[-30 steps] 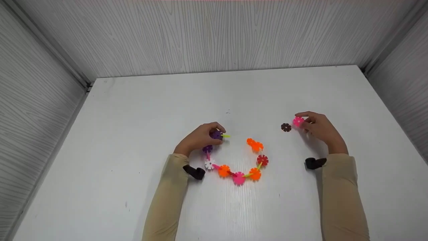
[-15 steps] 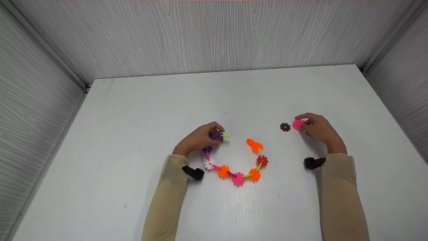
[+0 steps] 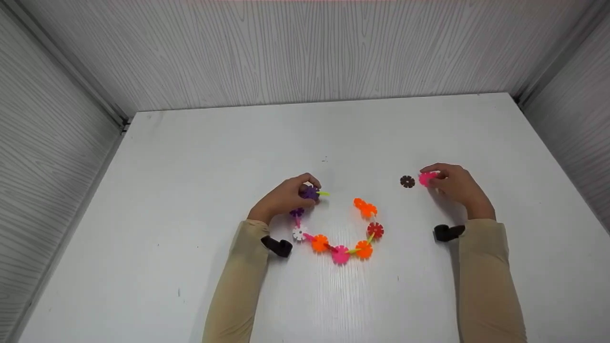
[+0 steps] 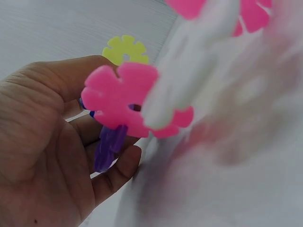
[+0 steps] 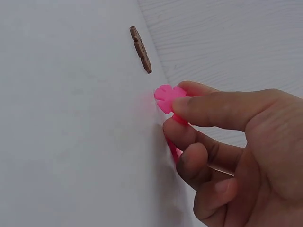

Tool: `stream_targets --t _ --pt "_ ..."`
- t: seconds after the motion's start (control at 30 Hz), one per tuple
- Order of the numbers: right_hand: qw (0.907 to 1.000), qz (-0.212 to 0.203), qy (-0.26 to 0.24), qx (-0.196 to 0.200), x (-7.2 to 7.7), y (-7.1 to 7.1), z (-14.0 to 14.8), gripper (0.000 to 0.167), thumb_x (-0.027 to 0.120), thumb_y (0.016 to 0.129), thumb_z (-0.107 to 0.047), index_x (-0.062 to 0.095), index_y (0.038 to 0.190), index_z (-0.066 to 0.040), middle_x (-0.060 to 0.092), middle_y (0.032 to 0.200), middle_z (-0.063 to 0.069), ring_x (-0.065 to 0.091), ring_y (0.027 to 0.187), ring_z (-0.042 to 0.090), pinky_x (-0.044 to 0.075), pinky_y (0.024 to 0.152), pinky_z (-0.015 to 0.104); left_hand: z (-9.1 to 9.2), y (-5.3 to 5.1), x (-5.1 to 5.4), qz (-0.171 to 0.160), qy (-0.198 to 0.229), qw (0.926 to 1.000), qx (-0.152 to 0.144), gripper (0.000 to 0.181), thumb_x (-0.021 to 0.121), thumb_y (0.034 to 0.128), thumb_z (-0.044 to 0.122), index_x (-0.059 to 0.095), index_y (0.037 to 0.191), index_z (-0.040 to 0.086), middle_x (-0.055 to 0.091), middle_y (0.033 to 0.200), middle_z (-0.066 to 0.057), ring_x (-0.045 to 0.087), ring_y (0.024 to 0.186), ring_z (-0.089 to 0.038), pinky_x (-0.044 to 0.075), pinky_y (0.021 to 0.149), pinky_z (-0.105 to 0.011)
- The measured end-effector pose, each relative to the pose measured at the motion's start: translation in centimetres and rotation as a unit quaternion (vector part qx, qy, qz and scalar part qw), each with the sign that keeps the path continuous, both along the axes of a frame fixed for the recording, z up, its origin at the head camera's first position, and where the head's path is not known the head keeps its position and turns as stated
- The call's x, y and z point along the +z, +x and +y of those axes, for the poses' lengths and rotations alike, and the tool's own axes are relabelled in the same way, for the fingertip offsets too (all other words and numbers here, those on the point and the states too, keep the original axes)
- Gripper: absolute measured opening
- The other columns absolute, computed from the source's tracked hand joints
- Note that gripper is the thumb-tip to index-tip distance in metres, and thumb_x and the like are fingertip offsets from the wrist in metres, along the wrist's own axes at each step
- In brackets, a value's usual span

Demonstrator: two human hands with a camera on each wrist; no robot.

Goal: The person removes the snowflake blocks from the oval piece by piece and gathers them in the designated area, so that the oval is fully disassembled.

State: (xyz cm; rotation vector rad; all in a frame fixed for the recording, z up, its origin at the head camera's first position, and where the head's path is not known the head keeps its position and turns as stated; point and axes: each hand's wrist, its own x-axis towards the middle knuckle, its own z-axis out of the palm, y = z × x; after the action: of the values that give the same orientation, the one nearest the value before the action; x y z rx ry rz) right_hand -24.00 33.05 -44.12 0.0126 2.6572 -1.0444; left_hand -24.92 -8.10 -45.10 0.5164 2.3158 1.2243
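Note:
A chain of interlocking flower-shaped plastic discs curves in an open ring, with an orange disc (image 3: 320, 243) and a pink disc (image 3: 340, 255) along its near side. At the chain's left end, my left hand (image 3: 287, 194) grips a purple disc (image 3: 310, 192), from which a yellow disc (image 4: 126, 49) sticks out. Another pink disc (image 4: 120, 97) hangs by that palm in the left wrist view. My right hand (image 3: 450, 183) pinches a separate pink disc (image 5: 167, 98) between thumb and fingers. Further pink shows below those fingertips, partly hidden. Just left of this hand lies a brown disc (image 3: 407, 181).
The white table (image 3: 228, 143) is backed by a wood-grain panel (image 3: 305, 52), with similar panels on both sides. An orange disc pair (image 3: 364, 207) forms the chain's right end. Black camera mounts (image 3: 277, 246) stick out from both wrists.
My right hand has come slightly nearer with the pink disc, which now shows at a different tilt. The left hand keeps its hold, and the chain lies almost as before.

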Motion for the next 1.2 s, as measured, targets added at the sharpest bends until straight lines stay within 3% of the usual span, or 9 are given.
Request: stream_targets --t 0.2,0.4,0.5,0.73,1.0,1.2 --pt "0.999 0.009 0.042 0.011 0.6 0.2 -0.4 0.035 0.054 0.097 -0.018 0.057 0.132 -0.017 0.058 0.112 0.015 0.053 0.092 0.024 0.045 0.076 0.029 0.1 0.0 0.0 0.01 -0.007 0.9999 -0.003 0.036 0.067 0.0865 0.017 0.058 0.121 0.019 0.062 0.116 -0.009 0.055 0.096 -0.021 0.047 0.078 -0.03" --pt "0.998 0.002 0.063 0.009 0.5 0.2 -0.7 0.035 0.053 0.098 -0.022 0.056 0.132 -0.019 0.057 0.123 0.02 0.052 0.11 0.033 0.044 0.092 0.048 0.2 0.0 0.0 0.02 -0.016 0.9996 -0.007 0.036 0.068 0.0866 0.019 0.059 0.121 0.022 0.062 0.11 -0.007 0.053 0.094 -0.02 0.046 0.081 -0.031" --pt "0.9985 -0.004 0.053 0.009 0.3 0.1 -0.8 0.037 0.053 0.098 -0.022 0.055 0.135 -0.019 0.054 0.129 0.02 0.049 0.116 0.035 0.042 0.099 0.051 0.2 0.0 0.0 0.023 -0.017 0.9995 -0.013 0.036 0.068 0.087 0.02 0.061 0.122 0.022 0.062 0.109 -0.007 0.053 0.095 -0.02 0.046 0.083 -0.032" --pt "0.9989 0.003 0.044 0.018 0.2 -0.1 -1.0 0.042 0.054 0.097 -0.024 0.051 0.139 -0.019 0.053 0.117 0.017 0.047 0.105 0.028 0.042 0.085 0.037 0.3 0.0 0.1 0.022 -0.02 0.9995 -0.014 0.039 0.069 0.087 0.021 0.062 0.125 0.022 0.062 0.117 -0.006 0.054 0.1 -0.019 0.047 0.089 -0.034" --pt "0.9992 0.018 0.016 0.033 0.4 -0.5 -2.1 0.044 0.06 0.095 -0.026 0.052 0.138 -0.017 0.059 0.096 0.012 0.053 0.084 0.023 0.042 0.071 0.031 0.3 0.1 -0.2 -0.017 0.004 0.9998 0.005 0.038 0.071 0.0855 0.02 0.058 0.121 0.02 0.067 0.113 -0.009 0.059 0.091 -0.018 0.05 0.077 -0.027" --pt "0.9991 0.013 -0.01 0.04 0.5 -0.7 -3.6 0.053 0.06 0.095 -0.027 0.043 0.144 -0.015 0.058 0.097 0.011 0.052 0.082 0.021 0.043 0.071 0.029 0.5 0.0 -0.2 -0.016 0.013 0.9998 0.007 0.037 0.071 0.086 0.021 0.054 0.118 0.016 0.069 0.109 -0.01 0.058 0.082 -0.017 0.049 0.073 -0.026"
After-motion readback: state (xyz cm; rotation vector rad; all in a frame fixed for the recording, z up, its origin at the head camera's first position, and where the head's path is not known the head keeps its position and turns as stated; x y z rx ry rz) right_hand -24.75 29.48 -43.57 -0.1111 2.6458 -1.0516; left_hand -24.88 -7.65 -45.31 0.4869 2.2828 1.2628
